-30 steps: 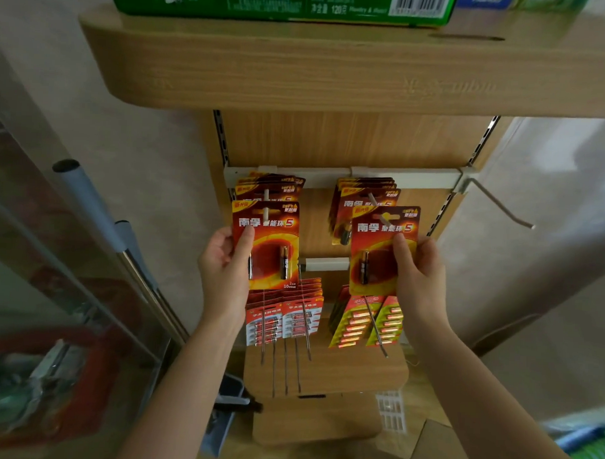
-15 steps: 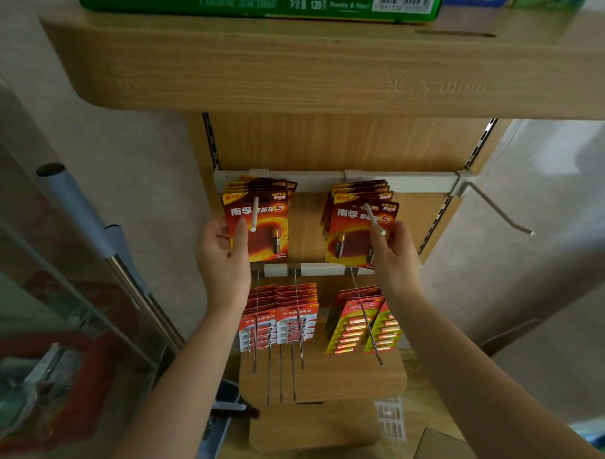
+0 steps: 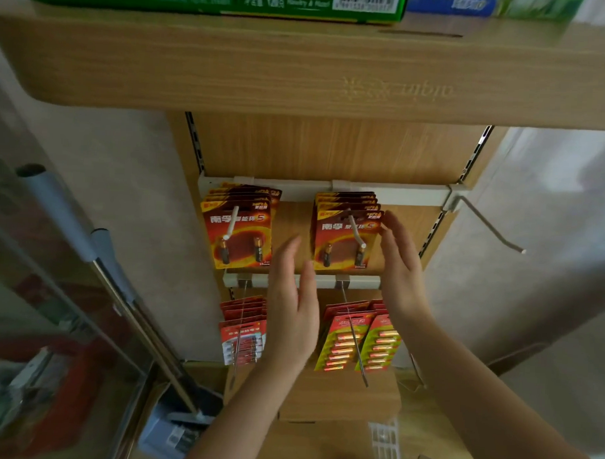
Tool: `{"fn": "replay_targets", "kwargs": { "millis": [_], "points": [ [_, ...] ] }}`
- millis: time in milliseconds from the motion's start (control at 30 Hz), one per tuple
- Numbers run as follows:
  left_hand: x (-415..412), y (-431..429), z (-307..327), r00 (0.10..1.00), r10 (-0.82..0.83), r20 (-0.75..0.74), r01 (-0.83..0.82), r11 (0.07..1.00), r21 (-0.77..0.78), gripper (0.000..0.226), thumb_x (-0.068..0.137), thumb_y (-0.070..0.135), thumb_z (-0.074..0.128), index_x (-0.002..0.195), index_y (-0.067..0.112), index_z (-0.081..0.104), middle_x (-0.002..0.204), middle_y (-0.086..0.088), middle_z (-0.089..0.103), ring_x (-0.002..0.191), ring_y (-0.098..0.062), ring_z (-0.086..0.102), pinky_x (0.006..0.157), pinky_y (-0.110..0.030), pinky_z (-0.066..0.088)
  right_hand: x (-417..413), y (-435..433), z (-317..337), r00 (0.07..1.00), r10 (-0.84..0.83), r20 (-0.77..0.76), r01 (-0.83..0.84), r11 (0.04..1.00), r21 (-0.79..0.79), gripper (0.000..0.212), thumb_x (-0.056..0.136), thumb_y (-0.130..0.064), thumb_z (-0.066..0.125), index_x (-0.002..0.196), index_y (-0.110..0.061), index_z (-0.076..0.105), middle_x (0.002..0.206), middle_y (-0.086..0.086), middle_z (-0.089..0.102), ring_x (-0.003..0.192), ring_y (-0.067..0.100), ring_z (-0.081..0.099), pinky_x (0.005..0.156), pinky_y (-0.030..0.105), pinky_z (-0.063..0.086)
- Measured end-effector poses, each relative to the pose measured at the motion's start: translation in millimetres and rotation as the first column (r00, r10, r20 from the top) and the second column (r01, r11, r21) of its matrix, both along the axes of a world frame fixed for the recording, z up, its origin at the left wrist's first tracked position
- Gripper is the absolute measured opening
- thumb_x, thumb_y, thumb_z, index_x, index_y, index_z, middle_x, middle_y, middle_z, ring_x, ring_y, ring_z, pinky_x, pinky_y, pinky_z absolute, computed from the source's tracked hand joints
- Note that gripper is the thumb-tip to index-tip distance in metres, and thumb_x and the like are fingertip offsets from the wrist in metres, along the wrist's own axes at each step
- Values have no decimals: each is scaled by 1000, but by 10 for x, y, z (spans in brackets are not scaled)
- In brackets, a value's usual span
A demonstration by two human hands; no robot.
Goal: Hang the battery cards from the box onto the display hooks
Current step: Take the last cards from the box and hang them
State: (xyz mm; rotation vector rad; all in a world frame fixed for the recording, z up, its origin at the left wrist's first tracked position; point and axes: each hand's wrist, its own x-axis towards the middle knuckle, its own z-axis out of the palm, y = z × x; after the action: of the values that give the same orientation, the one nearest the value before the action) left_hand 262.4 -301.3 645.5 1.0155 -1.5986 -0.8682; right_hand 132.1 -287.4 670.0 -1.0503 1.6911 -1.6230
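Head view, left hand (image 3: 291, 314): fingers straight, holding nothing, raised between the two upper stacks, in front of the lower rail (image 3: 258, 280).
Right hand (image 3: 399, 263): fingers straight, empty, just beside the right stack's right edge; whether they touch cannot be told.
Battery cards: left stack (image 3: 239, 242) hangs on the left hook (image 3: 230, 225), right stack (image 3: 342, 241) on the right hook (image 3: 357, 233), under the wooden shelf (image 3: 300, 68).
Lower row: red cards (image 3: 244, 333) and yellow-green cards (image 3: 345, 347) hang below.
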Motion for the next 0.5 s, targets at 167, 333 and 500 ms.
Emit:
{"fn": "replay_targets", "kwargs": {
  "millis": [167,333,500],
  "points": [
    [-287,-254,284,994,-69,-82,86,971,225,50,99,37,19,148,26,13,154,12,17,138,1,17,109,-12,16,20,-87,158,983,148,108,-153,987,48,48,97,-48,16,138,-32,35,112,-18,59,88,-16,56,60,-1,41],
    [-436,-414,294,956,-97,-276,194,915,353,54,96,49,18,147,28,21,150,1,33,136,-17,36,114,-42,30,19,-168,148,962,183,202,-192,981,29,61,92,-60,10,138,-33,40,126,1,61,118,16,57,95,27,46],
    [-489,-387,278,940,-56,-336,185,912,366,53,96,48,18,144,27,28,141,-1,46,127,-17,47,107,-38,39,36,-193,153,956,211,204,-221,975,31,63,91,-60,10,140,-31,36,132,1,56,124,17,51,101,32,38]
  ]
}}
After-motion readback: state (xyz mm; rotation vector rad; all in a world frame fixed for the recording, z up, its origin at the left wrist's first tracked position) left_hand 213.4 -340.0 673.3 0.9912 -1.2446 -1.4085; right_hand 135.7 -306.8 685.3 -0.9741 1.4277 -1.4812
